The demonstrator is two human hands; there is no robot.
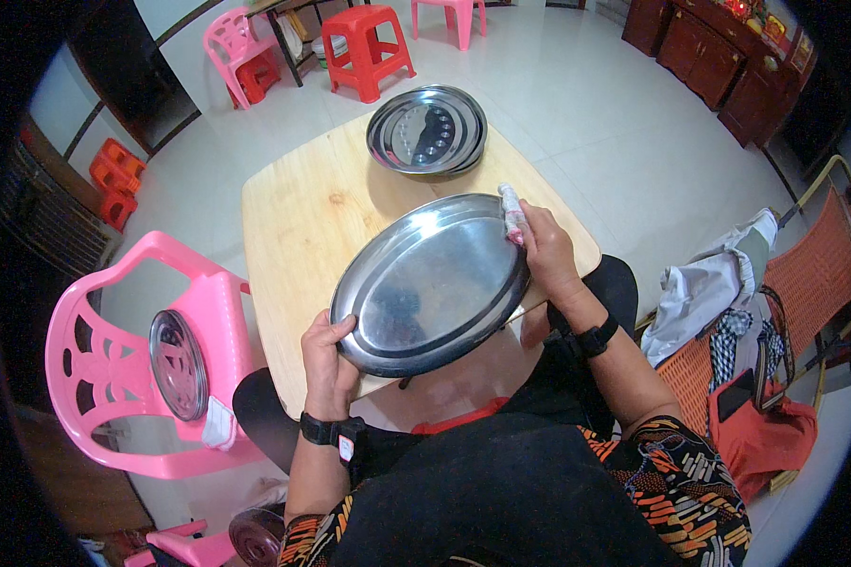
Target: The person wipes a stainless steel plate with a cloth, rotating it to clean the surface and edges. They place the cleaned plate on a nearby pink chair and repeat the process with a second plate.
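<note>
An oval stainless steel platter (440, 276) is held tilted over the near edge of a small wooden table (298, 234). My left hand (327, 354) grips its lower left end, with the thumb on the rim. At the upper right end, my right hand (547, 248) pinches a white cloth with pink edging (512, 212) against the rim. Beyond the platter, a stack of round stainless steel dishes (425, 131) stands on the table's far part. The fingers under the platter are partly hidden.
At my left, a pink plastic armchair (216, 319) bears stacked steel plates (177, 365) and a folded white cloth (219, 424). A rattan recliner (815, 283) with clothes and a red bag (759, 432) stands at my right. A red stool (369, 53) is beyond the table.
</note>
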